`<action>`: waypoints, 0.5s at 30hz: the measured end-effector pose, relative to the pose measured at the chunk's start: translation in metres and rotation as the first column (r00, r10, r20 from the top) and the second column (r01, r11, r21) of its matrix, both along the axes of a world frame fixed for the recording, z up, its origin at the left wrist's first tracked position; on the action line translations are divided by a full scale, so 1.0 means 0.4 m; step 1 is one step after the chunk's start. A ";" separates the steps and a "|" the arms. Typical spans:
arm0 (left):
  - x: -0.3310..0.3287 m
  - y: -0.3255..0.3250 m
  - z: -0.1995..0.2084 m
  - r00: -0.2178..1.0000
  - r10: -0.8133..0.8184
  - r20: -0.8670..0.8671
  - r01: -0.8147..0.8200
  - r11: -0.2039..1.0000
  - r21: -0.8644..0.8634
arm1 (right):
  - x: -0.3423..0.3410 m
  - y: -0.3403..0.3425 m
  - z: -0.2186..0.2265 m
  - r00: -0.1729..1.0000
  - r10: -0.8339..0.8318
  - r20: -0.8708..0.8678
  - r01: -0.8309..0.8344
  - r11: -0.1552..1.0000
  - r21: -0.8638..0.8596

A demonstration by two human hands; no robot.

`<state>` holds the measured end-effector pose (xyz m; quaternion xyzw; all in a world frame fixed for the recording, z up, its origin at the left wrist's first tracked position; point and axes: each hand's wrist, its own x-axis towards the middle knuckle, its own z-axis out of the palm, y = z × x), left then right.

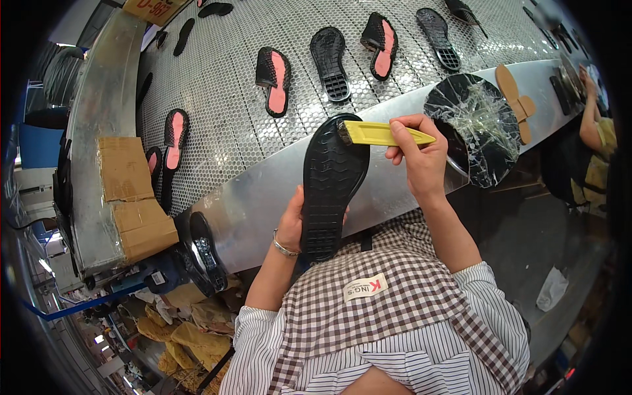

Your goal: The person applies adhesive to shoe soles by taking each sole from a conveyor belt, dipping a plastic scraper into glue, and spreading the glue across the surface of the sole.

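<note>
A black shoe sole (334,168) is held up in front of me, its toe end pointing away and its ridged heel end near my apron. My left hand (291,224) grips it from below, with fingertips showing at its right edge. In my right hand (421,148) is a brush with a flat yellow handle (375,133), pinched between thumb and fingers. Its dark bristles (345,133) touch the toe end of the sole. Right of that hand, a round black container (461,158) stands with crumpled clear plastic (480,122) over it.
Beyond the metal ledge (250,197), a perforated conveyor (224,85) carries black sandals with pink insoles (276,82) and black soles (330,62). Tan sole pieces (515,99) lie beside the container. Cardboard (125,174) covers the left rail. Another person's arm (589,122) shows at right.
</note>
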<state>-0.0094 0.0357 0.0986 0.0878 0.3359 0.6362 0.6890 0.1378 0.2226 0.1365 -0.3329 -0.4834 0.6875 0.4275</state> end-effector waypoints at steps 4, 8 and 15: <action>-0.003 -0.003 0.003 0.999 -0.034 -0.019 0.035 0.999 0.008 | -0.007 -0.007 0.003 0.999 0.037 0.014 -0.037 0.999 -0.005; -0.008 0.001 0.015 0.999 -0.032 -0.040 0.032 0.999 -0.014 | -0.022 -0.022 0.005 0.995 0.102 0.019 -0.102 0.995 -0.003; -0.032 0.064 0.051 0.994 0.103 0.028 -0.099 0.986 -0.135 | -0.062 -0.082 0.008 0.948 0.305 0.091 -0.307 0.952 0.008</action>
